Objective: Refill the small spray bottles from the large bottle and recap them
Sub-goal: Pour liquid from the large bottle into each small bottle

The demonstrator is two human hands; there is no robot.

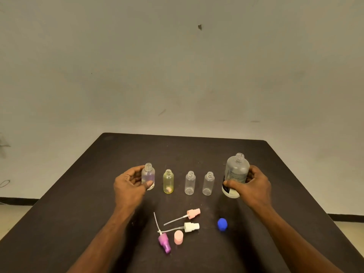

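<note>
The left hand curls its fingers round the leftmost small bottle; the right hand grips the large bottle at far right. Both stand uncapped on the dark tabletop. Between them stand a yellow bottle and two clear bottles. Nearer lie spray heads and a blue cap.

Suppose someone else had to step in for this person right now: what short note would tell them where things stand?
Left hand grips the purplish small bottle; right hand grips the large bottle, upright and uncapped.
Yellow bottle and two clear bottles stand open in a row between them.
Spray tops, a pink cap and blue cap lie nearer on the table.
Done: everything uncapped.
Left: pour into each, recap.
</note>
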